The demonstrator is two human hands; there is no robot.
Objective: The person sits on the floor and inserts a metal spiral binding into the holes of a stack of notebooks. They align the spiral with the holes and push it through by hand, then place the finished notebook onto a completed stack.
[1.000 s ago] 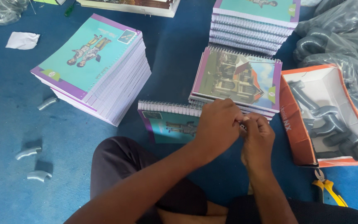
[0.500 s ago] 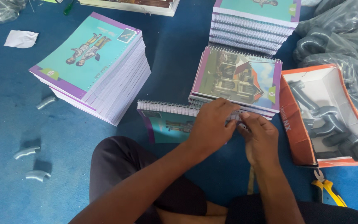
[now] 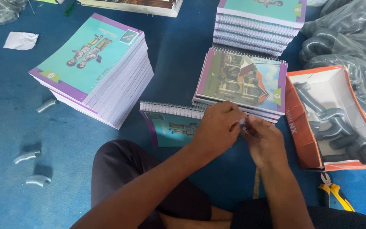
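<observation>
At the far left, three short grey curved plastic pieces (image 3: 32, 167) lie scattered on the blue floor (image 3: 5, 127), with a crumpled scrap of white paper (image 3: 20, 40) above them near the top edge. Next comes a tall stack of unbound teal-covered notebooks (image 3: 96, 70) with purple edges, set at an angle.

Just in front of your knee lies a spiral-bound teal notebook (image 3: 170, 125), its wire coil along the top edge. Your left hand (image 3: 217, 129) hovers over its right end, fingers curled in and pinched on a small pale piece (image 3: 242, 123) at the fingertips. Your right hand (image 3: 264, 142) meets it from the other side, fingers closed on the same small piece; it is too small to tell what it is.

Behind your hands sits a low stack of spiral-bound notebooks with a house picture on the cover (image 3: 242, 82), and beyond that a taller stack of bound teal notebooks (image 3: 259, 21). To the right, an open orange-and-white cardboard box (image 3: 301, 131) holds grey curved pieces. Yellow-handled pliers (image 3: 335, 197) lie just below the box.
</observation>
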